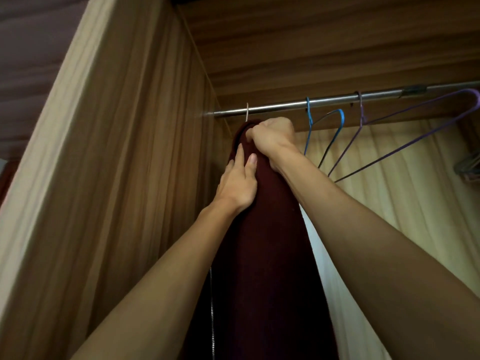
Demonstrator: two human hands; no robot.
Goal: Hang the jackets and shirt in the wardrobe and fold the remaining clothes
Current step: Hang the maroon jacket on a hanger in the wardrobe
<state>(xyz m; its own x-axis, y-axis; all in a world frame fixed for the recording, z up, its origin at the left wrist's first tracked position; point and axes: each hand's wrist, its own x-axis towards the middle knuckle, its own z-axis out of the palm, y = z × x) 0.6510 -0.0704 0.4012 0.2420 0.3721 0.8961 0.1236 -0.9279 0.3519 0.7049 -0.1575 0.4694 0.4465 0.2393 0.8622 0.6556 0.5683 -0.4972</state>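
At the left end of the rail point(285, 103), close against the side wall of the wardrobe point(135, 152), the maroon jacket point(265, 255) is seen hanging in a long, narrow drape. A pale hook point(247, 111) shows over the rail just above its top. The top of the jacket is bunched in the right hand point(271, 137), whose fingers are curled tight round the cloth. The left hand point(237, 183) is laid on the jacket just below, fingers straight and pressed to the fabric, with nothing gripped. A zip point(212, 307) can be made out along the lower left edge, and a strip of white cloth point(322, 255) is visible behind the jacket on the right. A blue hanger point(335, 126) and a purple hanger point(415, 126), both bare, are hooked on the rail further right.

The fabric is judged soft, thick and matt, so it should sag and fold freely, offer good friction, and weigh moderately for a garment. No harm from a firm grip is to be feared. Hold is best taken at the collar and shoulders, where a hanger would give support. Lower down only loose cloth would be gathered, and the jacket could be dragged askew.
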